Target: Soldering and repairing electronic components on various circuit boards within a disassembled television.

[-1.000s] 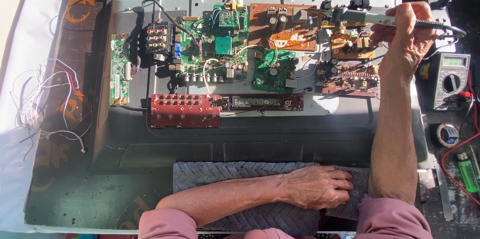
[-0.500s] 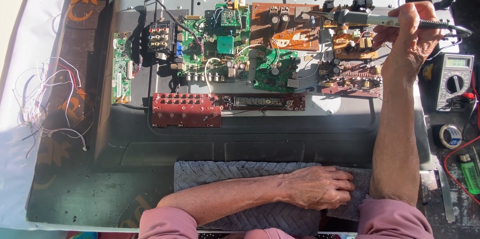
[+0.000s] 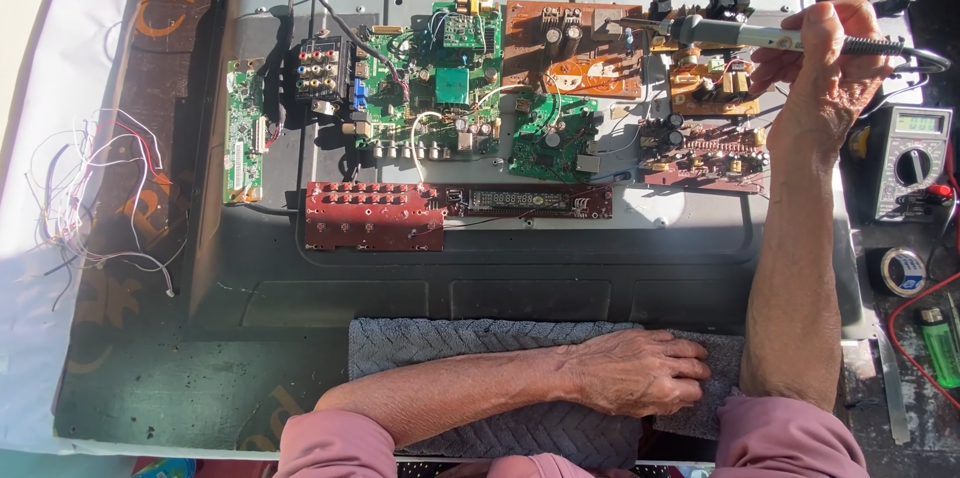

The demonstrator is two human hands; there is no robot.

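A long grey soldering iron with a black handle (image 3: pixel 760 35) is up at the far right of the work, and the right hand (image 3: pixel 815 63) has its fingers closed around it. The iron lies almost flat, with its thin metal end pointing left, over the brown circuit board with round black parts (image 3: pixel 575 63). Held like a pencil that way, the hot end can likely be steered to one small spot. The right arm reaches a long way up from the near edge to get there. The left hand (image 3: pixel 645 370) is well apart from the iron, down at the near edge. It lies flat and open, palm down, on a grey woven towel (image 3: pixel 450 353), and holds nothing. It looks like a resting place that keeps the body steady. All the boards sit on a big grey metal back panel (image 3: pixel 270 268): a green circuit board with many wires (image 3: pixel 440 88) in the middle, and a red board with rows of small dots (image 3: pixel 365 216) below it. To the right of the panel are a grey meter with a round dial (image 3: pixel 908 173), a roll of tape (image 3: pixel 903 270) and a green lighter (image 3: pixel 938 343). On the left lies a tangle of thin loose wires (image 3: pixel 90 193).
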